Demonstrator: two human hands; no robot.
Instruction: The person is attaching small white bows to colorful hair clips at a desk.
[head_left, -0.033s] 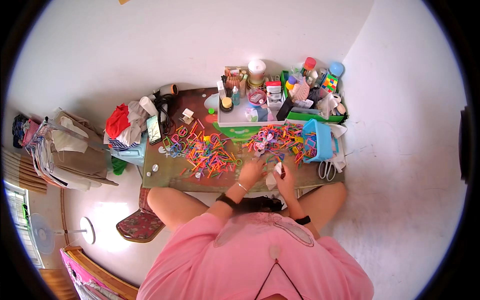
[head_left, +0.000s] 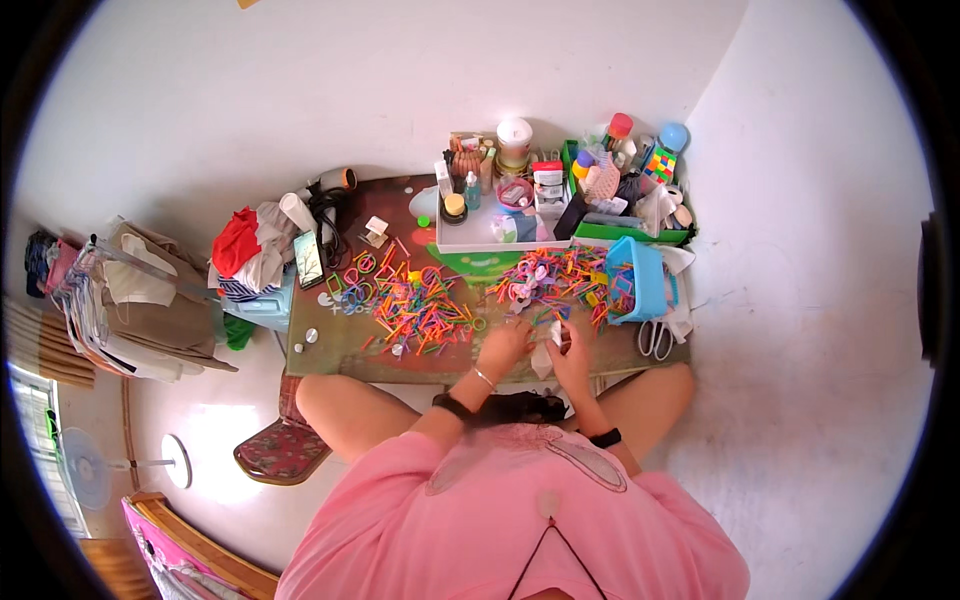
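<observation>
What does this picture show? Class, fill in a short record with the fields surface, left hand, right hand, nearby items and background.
surface: low table, cluttered
left hand: left hand at a small white piece, over the table's near edge
right hand: right hand touching the same white piece
nearby items: two heaps of colourful sticks, blue basket, scissors, white tray of bottles, phone
background: pile of clothes, standing fan

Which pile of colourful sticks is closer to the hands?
The right-hand pile, beside the blue basket. It lies just above both hands, while the other pile spreads further to the left on the table.
</observation>
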